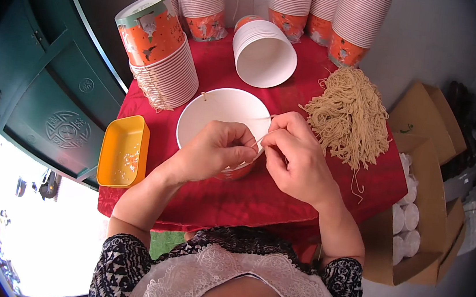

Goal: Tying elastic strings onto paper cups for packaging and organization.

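Observation:
A white paper bucket (210, 108) with an orange outside stands in front of me on the red cloth. A short bit of cord (204, 95) shows at its far left rim. Over the bucket's right rim, my left hand (219, 149) is closed, thumb against curled fingers. Right beside it my right hand (299, 161) pinches a thin cord at the rim, its fingertips almost meeting the left hand's. Most of that cord is hidden by the fingers. Close to my right hand lies a pile of loose beige cords (348, 116).
A tall stack of orange and white buckets (167, 74) stands left, cords hanging from it. A yellow tray (105, 152) with small bits sits at the left edge. Nested buckets (265, 55) lie tipped behind. Wrapped bucket stacks (358, 22) line the wall. An opened cardboard box (428, 191) stands right.

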The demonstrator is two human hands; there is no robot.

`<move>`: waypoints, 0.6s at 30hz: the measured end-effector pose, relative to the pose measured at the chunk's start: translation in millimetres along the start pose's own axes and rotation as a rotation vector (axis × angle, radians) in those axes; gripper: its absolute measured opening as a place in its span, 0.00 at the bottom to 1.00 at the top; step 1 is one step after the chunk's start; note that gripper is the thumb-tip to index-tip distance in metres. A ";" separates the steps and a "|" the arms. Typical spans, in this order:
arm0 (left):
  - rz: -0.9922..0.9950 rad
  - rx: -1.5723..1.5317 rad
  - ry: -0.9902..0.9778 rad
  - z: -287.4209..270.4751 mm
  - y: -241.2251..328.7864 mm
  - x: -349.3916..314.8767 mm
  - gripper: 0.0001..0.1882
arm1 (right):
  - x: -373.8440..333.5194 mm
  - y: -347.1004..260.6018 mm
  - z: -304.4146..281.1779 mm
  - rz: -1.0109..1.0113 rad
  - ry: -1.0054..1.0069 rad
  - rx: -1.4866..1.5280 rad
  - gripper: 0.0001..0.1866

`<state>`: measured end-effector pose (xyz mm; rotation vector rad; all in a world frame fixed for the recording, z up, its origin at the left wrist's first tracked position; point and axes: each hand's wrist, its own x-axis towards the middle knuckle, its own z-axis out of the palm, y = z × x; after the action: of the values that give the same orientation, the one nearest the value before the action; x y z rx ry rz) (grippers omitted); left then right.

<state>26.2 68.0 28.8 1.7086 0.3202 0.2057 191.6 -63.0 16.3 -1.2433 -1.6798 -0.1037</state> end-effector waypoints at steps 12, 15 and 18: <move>0.067 0.062 0.047 -2.9 -3.6 2.4 0.06 | -12.3 4.4 13.8 0.166 0.000 0.258 0.10; 0.040 0.047 0.057 -1.2 1.4 0.8 0.07 | -12.2 4.3 14.9 0.170 0.000 0.265 0.10; 0.043 0.049 0.059 -2.3 -2.3 0.9 0.08 | -10.2 1.7 15.5 0.163 0.002 0.285 0.11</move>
<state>26.1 70.8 26.9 1.7612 0.3354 0.2824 182.5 -60.2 0.3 -1.1559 -1.5235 0.2254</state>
